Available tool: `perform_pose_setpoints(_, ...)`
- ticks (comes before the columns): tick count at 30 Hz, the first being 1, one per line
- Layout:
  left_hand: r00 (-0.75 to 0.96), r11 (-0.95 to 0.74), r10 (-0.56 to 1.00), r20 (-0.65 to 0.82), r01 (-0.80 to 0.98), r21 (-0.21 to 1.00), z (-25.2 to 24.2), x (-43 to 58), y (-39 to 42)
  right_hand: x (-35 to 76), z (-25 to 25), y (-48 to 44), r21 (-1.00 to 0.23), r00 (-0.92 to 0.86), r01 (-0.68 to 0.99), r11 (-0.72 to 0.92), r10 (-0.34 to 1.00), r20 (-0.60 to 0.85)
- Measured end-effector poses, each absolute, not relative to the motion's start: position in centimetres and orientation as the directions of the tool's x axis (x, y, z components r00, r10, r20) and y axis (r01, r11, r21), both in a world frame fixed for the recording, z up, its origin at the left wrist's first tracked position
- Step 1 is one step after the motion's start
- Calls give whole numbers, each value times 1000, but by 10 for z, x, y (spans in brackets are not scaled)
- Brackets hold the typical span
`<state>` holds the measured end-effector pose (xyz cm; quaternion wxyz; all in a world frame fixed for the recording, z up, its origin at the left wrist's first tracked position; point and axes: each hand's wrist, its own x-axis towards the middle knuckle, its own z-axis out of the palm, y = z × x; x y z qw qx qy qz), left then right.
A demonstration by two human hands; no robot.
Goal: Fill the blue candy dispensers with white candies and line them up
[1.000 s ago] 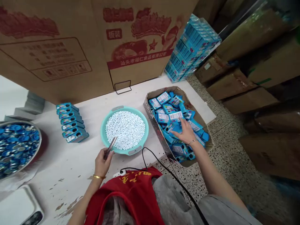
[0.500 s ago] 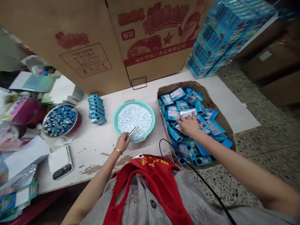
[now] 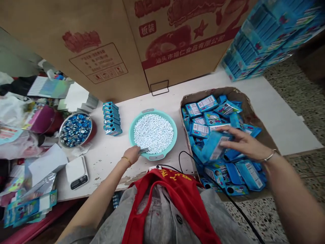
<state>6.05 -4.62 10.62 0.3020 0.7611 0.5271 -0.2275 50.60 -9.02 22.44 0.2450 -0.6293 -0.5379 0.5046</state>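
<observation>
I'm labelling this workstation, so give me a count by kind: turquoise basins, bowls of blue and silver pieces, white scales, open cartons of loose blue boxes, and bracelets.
Turquoise basin: 1
Bowl of pieces: 1
White scale: 1
Open carton: 1
Bracelets: 2, a gold bracelet and a silver bracelet
Total: 6

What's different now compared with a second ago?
The right hand, earlier spread over the loose boxes in the cardboard tray, now grips one blue box. The left hand still holds the metal tool at the turquoise bowl; the row of boxes looks unchanged.
</observation>
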Motion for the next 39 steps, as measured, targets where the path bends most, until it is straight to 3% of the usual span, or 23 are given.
perform_pose_setpoints(3, 329, -208, 686, -649, 944, 258, 82, 95, -43, 438, 217, -95, -904, -326, 89, -418, 846, -423)
perform_pose_setpoints(6, 320, -161, 724, -611, 940, 301, 57, 129, -40, 374, 203, -103, -766, -546, -240, -596, 735, -401)
perform_pose_setpoints(8, 314, -133, 751, -581, 934, 332, 44, 145, -37, 344, 200, -109, -634, -649, -292, -716, 636, -418)
perform_pose_setpoints(10, 311, -110, 773, -553, 924, 365, 35, 156, -35, 328, 202, -112, -580, -700, -217, -785, 539, -467)
perform_pose_setpoints(13, 320, -90, 796, -513, 901, 423, 28, 157, -32, 326, 206, -108, -575, -662, -178, -799, 529, -531)
perform_pose_setpoints(18, 333, -80, 834, -440, 862, 501, 25, 145, -26, 337, 191, -86, -432, -388, -593, -679, 712, -586)
perform_pose_setpoints(21, 316, -66, 856, -410, 852, 519, 21, 151, -21, 338, 175, -76, -385, -284, -693, -609, 722, -631)
perform_pose_setpoints(27, 346, -75, 874, -340, 790, 609, 9, 170, -9, 334, 150, -71, -432, -260, -571, -698, 653, -711)
perform_pose_setpoints(31, 415, -144, 882, -222, 687, 713, 19, 139, -2, 337, 130, -67, -613, -2, -456, -645, 689, -725)
perform_pose_setpoints(35, 517, -282, 852, -81, 585, 761, 54, 91, 8, 339, 107, -61, -885, 115, -51, -463, 877, -466)
perform_pose_setpoints(39, 563, -351, 825, -49, 579, 736, 102, 59, 20, 336, 88, -52, -947, 126, 196, -255, 964, -233)
